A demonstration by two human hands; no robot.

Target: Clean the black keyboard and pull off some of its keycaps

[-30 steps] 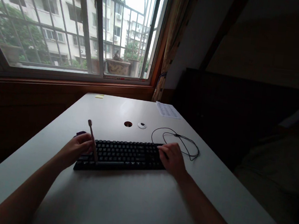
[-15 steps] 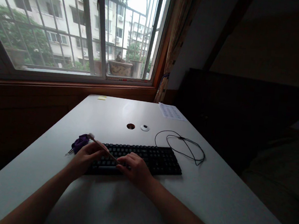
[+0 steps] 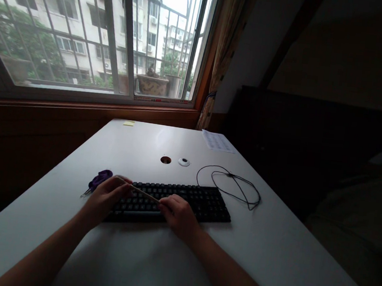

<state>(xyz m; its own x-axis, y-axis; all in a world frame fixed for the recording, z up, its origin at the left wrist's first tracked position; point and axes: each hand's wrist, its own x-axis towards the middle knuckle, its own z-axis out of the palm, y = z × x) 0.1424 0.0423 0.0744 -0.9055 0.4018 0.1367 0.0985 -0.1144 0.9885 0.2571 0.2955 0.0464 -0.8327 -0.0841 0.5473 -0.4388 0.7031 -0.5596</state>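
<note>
A slim, light toothbrush [image 3: 145, 194] slants over the black keyboard [image 3: 205, 203]. Its head end is at my left hand [image 3: 105, 194], whose closed fingers grip it above the keyboard's left end; the bristles are mostly hidden there. My right hand [image 3: 178, 212] pinches the other end between thumb and fingers, over the middle of the keys. Just beyond my left hand lies a bunched purple strap [image 3: 101, 177] with a metal clip, partly covered by that hand.
A thin black cable [image 3: 238, 180] lies looped right of the keyboard on the white table [image 3: 151, 257]. Farther back are a round cable hole [image 3: 165, 160], its white cap [image 3: 184, 162], a printed sheet [image 3: 217, 141] and a yellow note [image 3: 129, 123]. A barred window stands behind.
My right hand has shifted slightly right with its end of the toothbrush. The brush head, which stuck out past my left hand with bristles showing, is now at the left fingers.
</note>
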